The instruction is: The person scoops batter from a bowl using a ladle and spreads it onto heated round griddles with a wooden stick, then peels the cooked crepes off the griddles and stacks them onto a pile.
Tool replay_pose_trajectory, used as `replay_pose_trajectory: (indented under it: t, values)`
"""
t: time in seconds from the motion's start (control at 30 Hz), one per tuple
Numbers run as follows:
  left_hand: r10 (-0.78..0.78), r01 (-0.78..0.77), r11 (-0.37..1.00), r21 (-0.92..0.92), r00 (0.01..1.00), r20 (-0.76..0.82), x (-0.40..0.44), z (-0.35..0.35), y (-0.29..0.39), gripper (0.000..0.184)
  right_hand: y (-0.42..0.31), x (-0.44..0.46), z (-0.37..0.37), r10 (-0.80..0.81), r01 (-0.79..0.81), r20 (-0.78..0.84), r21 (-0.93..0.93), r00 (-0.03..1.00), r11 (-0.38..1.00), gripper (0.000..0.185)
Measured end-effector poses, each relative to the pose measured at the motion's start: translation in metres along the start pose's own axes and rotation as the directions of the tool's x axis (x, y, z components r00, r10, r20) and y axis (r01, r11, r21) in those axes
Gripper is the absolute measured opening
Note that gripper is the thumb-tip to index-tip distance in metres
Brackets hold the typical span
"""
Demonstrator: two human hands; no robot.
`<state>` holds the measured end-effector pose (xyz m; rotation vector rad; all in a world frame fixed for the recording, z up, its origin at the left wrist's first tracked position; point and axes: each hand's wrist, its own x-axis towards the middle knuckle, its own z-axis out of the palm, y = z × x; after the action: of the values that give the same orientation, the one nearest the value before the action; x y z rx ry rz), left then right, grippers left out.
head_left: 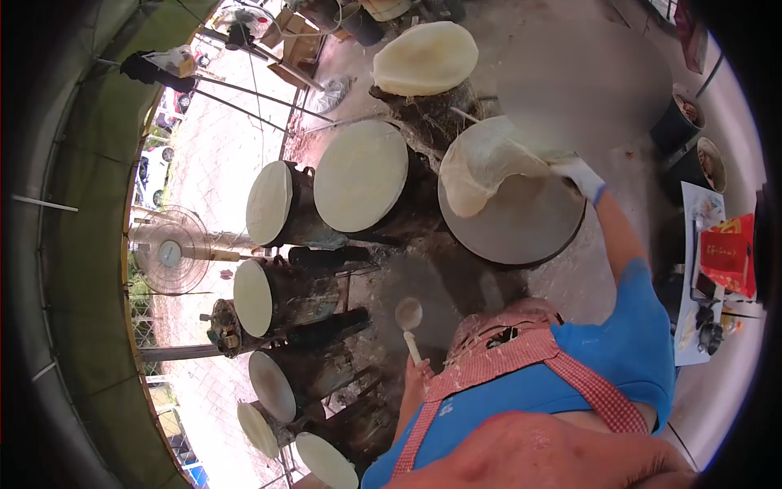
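Observation:
My right hand (582,175), in a white glove with a blue cuff, is closed on the edge of a thin sheet of pancake (489,163). The sheet hangs partly folded over a large round griddle (521,228), whose near part shows bare and grey. Lower down, my left hand (421,373) grips the pale handle of a ladle (409,312). The ladle is held away from the griddle, with its round bowl pointing up the view. What the bowl holds, I cannot make out.
Several more round griddles stand around, many covered with pale sheets, such as a large one (361,176). A pale rounded sheet (426,57) lies on a stand at the top. A fan (171,249) is at the left; buckets (702,165) and a red bag (727,255) are at the right.

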<state>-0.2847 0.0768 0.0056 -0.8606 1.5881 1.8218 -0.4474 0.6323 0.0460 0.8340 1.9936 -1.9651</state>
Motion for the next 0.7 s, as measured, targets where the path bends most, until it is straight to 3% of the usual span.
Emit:
replay_pose_trajectory:
  t: [0.07,0.13,0.17,0.2,0.27,0.3,0.37,0.43,0.53,0.6,0.63,0.7]
  values:
    - [-0.032,0.025,0.991,-0.129,0.998,-0.053,0.0,-0.002,-0.009,0.049,-0.007,0.015,0.007,0.012,-0.012,0.018,0.013,1.0,1.0,0.022]
    - [-0.035,0.028,0.991,-0.132,0.998,-0.051,0.0,-0.007,-0.013,0.045,0.011,0.025,0.005,-0.02,0.093,0.32,-0.216,0.947,0.972,0.031]
    - [-0.033,0.029,0.988,-0.154,0.999,-0.022,0.001,-0.007,-0.019,0.041,0.017,0.007,0.001,0.049,-0.02,0.385,-0.079,0.922,0.997,0.034]
    - [-0.046,0.039,0.984,-0.172,0.998,-0.037,-0.004,-0.014,-0.028,0.041,0.026,-0.016,-0.002,0.066,-0.03,0.4,-0.095,0.914,0.995,0.034]
    - [-0.113,0.086,0.958,-0.274,0.99,-0.083,0.007,-0.013,-0.034,0.035,0.021,-0.039,-0.019,0.266,-0.217,0.349,-0.172,0.899,0.961,0.038]
    - [-0.104,0.073,0.955,-0.289,0.99,-0.093,0.0,-0.007,-0.029,0.036,0.022,-0.028,-0.025,0.263,-0.207,0.352,-0.189,0.898,0.96,0.038]
    - [-0.128,0.09,0.935,-0.343,0.988,-0.09,-0.006,-0.009,-0.033,0.033,0.031,0.004,-0.027,-0.075,0.144,0.26,-0.255,0.963,0.956,0.036]
    - [-0.167,0.122,0.921,-0.369,0.982,-0.093,-0.013,-0.014,-0.035,0.03,0.014,0.043,-0.005,-0.058,0.072,0.101,-0.143,0.993,0.987,0.036]
    - [-0.162,0.12,0.909,-0.4,0.984,-0.073,-0.022,-0.026,-0.038,0.019,-0.008,0.04,0.017,-0.025,0.085,0.241,-0.24,0.97,0.967,0.035]
    - [-0.153,0.173,0.764,-0.621,0.985,0.085,-0.026,-0.027,-0.042,0.016,-0.005,0.029,0.014,0.035,0.071,0.405,-0.243,0.914,0.967,0.037]
    - [-0.168,0.18,0.752,-0.634,0.983,0.079,-0.03,-0.026,-0.044,0.016,0.028,0.041,-0.007,0.034,0.132,0.43,-0.352,0.902,0.927,0.036]
    - [-0.104,0.217,0.502,-0.837,0.976,0.19,-0.033,-0.026,-0.044,0.016,0.013,-0.021,-0.025,0.186,-0.04,0.387,-0.356,0.903,0.934,0.035]
